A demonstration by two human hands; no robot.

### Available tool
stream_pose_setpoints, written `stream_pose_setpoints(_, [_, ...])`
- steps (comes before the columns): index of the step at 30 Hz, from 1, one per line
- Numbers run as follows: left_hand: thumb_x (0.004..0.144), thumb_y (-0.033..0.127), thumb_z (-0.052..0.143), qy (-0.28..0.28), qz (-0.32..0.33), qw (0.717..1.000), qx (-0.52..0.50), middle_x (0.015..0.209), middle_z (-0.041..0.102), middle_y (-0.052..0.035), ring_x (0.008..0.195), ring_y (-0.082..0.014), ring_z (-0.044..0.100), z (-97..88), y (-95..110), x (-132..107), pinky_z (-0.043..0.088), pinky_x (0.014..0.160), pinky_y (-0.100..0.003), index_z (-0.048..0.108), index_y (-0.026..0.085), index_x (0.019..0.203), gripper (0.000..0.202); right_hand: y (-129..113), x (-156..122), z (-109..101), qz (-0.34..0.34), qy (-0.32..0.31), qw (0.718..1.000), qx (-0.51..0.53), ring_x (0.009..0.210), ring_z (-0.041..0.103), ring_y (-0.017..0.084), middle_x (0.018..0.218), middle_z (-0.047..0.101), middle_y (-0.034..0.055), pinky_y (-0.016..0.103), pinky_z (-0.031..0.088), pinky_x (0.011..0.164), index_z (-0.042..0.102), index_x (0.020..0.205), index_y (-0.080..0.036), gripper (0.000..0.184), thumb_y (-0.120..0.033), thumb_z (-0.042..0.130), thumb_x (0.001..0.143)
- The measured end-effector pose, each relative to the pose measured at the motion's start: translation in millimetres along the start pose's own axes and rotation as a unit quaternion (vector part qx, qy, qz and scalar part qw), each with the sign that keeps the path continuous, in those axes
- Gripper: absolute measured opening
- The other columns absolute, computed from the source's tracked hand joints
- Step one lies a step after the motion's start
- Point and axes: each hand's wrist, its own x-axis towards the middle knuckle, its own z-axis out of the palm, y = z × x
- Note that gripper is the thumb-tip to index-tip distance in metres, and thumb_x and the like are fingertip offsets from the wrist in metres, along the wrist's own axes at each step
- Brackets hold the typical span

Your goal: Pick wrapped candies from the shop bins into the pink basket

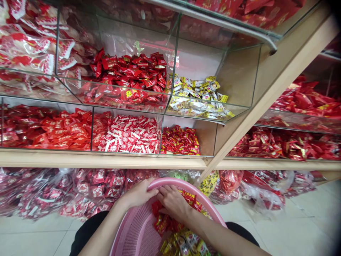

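Note:
A pink plastic basket (pixel 183 183) with a mesh wall rests between my knees, tilted toward me. My left hand (pixel 140 193) grips its far left rim, the fingertips partly hidden behind the edge. Inside the basket, my right hand (pixel 173 202) reaches in with bent fingers around red wrapped candies (pixel 162 224); some red wrapper shows between thumb and fingers. Nearer to me in the basket lie yellow-and-white wrapped candies (pixel 190 241). My right forearm covers part of the contents.
Ahead stands a wooden shelf (pixel 106 160) with clear-walled bins of red candies (pixel 133 71), red-and-white candies (pixel 130 133) and yellow-and-white packets (pixel 197 92). Clear bags of candies (pixel 98 181) crowd the tiled floor (pixel 34 231) beneath. A slanting wooden upright (pixel 266 92) divides the shelves on the right.

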Motion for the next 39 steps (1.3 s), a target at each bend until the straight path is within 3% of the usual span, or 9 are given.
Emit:
stream_pose_setpoints(6, [0.079,0.04,0.05,0.005,0.002,1.0,-0.003,0.108,0.065,-0.0051,0.092,-0.0219,0.059,0.4,-1.5,0.8,0.043,0.085,-0.03,0.055,0.019,0.117,0.044,-6.8,1.4,2.4,0.053,0.016,0.998,0.003,0.096,0.051,0.026,0.1,0.059,0.0101,0.042,0.041,0.085,0.056,0.107,-0.015,0.05,-0.048,0.067,0.071])
stream_pose_setpoints(11, [0.079,0.041,0.05,0.006,0.004,1.0,-0.004,0.108,0.065,-0.005,0.094,-0.0221,0.059,1.1,-2.7,1.1,0.043,0.086,-0.03,0.054,0.019,0.117,0.045,-4.3,-0.8,-7.7,0.051,0.015,0.999,0.011,0.098,0.05,0.026,0.103,0.059,0.0094,0.042,0.041,0.086,0.056,0.108,-0.015,0.049,-0.046,0.067,0.071])
stream_pose_setpoints(16, [0.08,0.041,0.05,0.005,0.003,1.0,-0.001,0.11,0.064,-0.0047,0.092,-0.0216,0.059,1.2,-3.6,1.3,0.043,0.085,-0.03,0.053,0.02,0.119,0.045,1.2,-3.4,-21.6,0.049,0.0,0.999,0.024,0.098,0.051,0.026,0.101,0.06,0.0088,0.042,0.04,0.086,0.059,0.101,-0.016,0.036,-0.04,0.065,0.075])
stream_pose_setpoints(20, [0.078,0.041,0.051,0.003,0.002,1.0,-0.012,0.109,0.065,-0.0051,0.095,-0.0221,0.059,1.2,-3.1,1.4,0.042,0.087,-0.03,0.054,0.019,0.118,0.046,2.2,-2.5,-20.3,0.053,0.008,0.998,0.031,0.098,0.052,0.025,0.099,0.061,0.0078,0.041,0.04,0.087,0.06,0.099,-0.017,0.025,-0.032,0.063,0.079])
stream_pose_setpoints(27, [0.075,0.039,0.054,0.025,-0.011,0.999,-0.016,0.113,0.064,-0.0058,0.104,-0.0242,0.056,0.0,2.7,-0.4,0.04,0.092,-0.031,0.056,0.019,0.117,0.047,-1.0,1.3,-20.7,0.091,0.018,0.995,0.04,0.096,0.054,0.025,0.097,0.062,0.0075,0.038,0.04,0.086,0.061,0.095,-0.017,0.028,-0.039,0.063,0.078])
stream_pose_setpoints(31, [0.078,0.031,0.048,0.003,0.016,1.0,-0.013,0.106,0.066,-0.0035,0.093,-0.0204,0.059,-0.6,3.5,-0.3,0.043,0.085,-0.029,0.055,0.019,0.116,0.041,5.7,-6.1,-44.5,0.064,0.067,0.994,0.054,0.088,0.055,0.021,0.091,0.062,0.0059,0.034,0.041,0.08,0.06,0.085,-0.018,0.021,-0.038,0.054,0.084])
stream_pose_setpoints(35, [0.081,0.036,0.047,0.006,0.018,1.0,-0.012,0.107,0.066,-0.003,0.095,-0.0212,0.059,-0.9,1.6,0.5,0.042,0.086,-0.029,0.056,0.021,0.113,0.037,31.3,-11.4,-89.8,0.039,0.175,0.981,0.073,0.077,0.053,0.016,0.078,0.059,0.0048,0.028,0.039,0.073,0.058,0.077,-0.017,0.026,-0.026,0.038,0.092])
stream_pose_setpoints(39, [0.081,0.043,0.047,0.005,0.014,1.0,-0.005,0.108,0.066,-0.0046,0.097,-0.0224,0.059,-1.6,0.3,0.6,0.041,0.088,-0.029,0.058,0.019,0.109,0.038,82.4,6.5,-131.6,0.148,0.28,0.942,0.112,0.08,0.053,0.016,0.081,0.061,0.0054,0.027,0.039,0.074,0.059,0.081,-0.017,0.021,-0.026,0.042,0.088])
